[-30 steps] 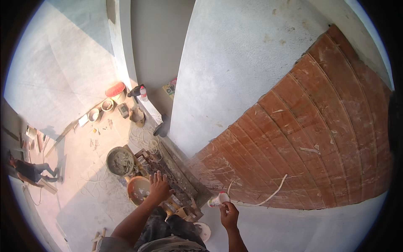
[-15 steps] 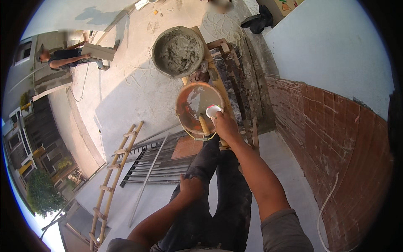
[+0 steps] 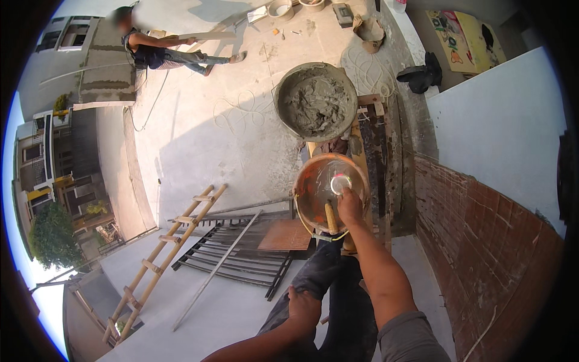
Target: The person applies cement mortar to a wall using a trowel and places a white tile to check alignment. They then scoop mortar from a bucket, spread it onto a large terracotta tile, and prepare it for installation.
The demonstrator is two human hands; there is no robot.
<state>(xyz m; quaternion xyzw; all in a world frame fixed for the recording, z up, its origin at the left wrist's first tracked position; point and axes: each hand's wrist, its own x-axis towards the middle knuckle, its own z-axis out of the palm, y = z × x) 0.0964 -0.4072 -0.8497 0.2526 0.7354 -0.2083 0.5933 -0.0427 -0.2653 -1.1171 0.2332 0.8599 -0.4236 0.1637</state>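
In the head view my right hand (image 3: pixel 350 208) grips a small white cup (image 3: pixel 341 183) with a pink rim, inside an orange bucket (image 3: pixel 303 187) holding murky liquid. A yellowish wooden handle (image 3: pixel 331 215) stands in that bucket beside my hand. My left hand (image 3: pixel 304 306) rests on my dark-trousered thigh (image 3: pixel 322 268); its fingertips are hard to make out. Just beyond the orange bucket, a larger bucket of grey mortar (image 3: pixel 316 102) sits on a plank stand (image 3: pixel 377 123).
A bamboo ladder (image 3: pixel 154 265), a black metal grille (image 3: pixel 229 259) and a long pole (image 3: pixel 217 271) lie to the left. A brown tiled wall (image 3: pixel 482 253) borders the right. Another person (image 3: pixel 145 51) carries a board (image 3: pixel 208 36) at upper left; several containers (image 3: pixel 280 9) stand at the back.
My view has swung down toward the buckets. My right hand has brought the cup into the orange bucket, and my left hand has come down onto my thigh.
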